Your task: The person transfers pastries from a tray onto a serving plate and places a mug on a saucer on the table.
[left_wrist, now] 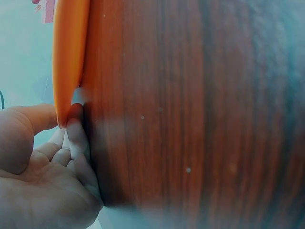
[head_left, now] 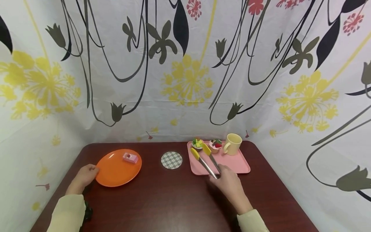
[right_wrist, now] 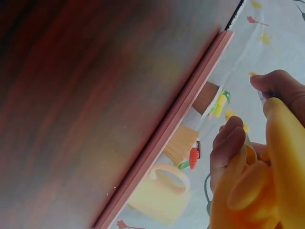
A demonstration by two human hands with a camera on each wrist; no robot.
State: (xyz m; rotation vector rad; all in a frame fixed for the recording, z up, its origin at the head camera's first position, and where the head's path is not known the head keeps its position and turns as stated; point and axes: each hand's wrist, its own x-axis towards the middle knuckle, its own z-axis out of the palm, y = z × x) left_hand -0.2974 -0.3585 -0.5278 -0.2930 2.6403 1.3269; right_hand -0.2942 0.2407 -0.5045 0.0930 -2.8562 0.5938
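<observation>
At the left of the head view my left hand [head_left: 83,178] pinches the rim of an orange plate [head_left: 111,174] between thumb and fingers. On that plate lies a small pink cake slice [head_left: 130,158]. My right hand [head_left: 229,184] grips metal tongs [head_left: 207,167] with yellow tips, their arms spread with nothing visible between them. The tips hang over the left part of a pink tray [head_left: 239,166]. By them stand a cup topped with green and yellow pieces [head_left: 197,144] and a cupcake [head_left: 215,147] with a red berry.
A pale yellow mug [head_left: 234,145] stands at the tray's back right. Between plate and tray lies a round checked coaster [head_left: 171,160]. The dark wooden table [head_left: 162,203] ends against a flower-patterned curtain [head_left: 185,122] at the back and sides.
</observation>
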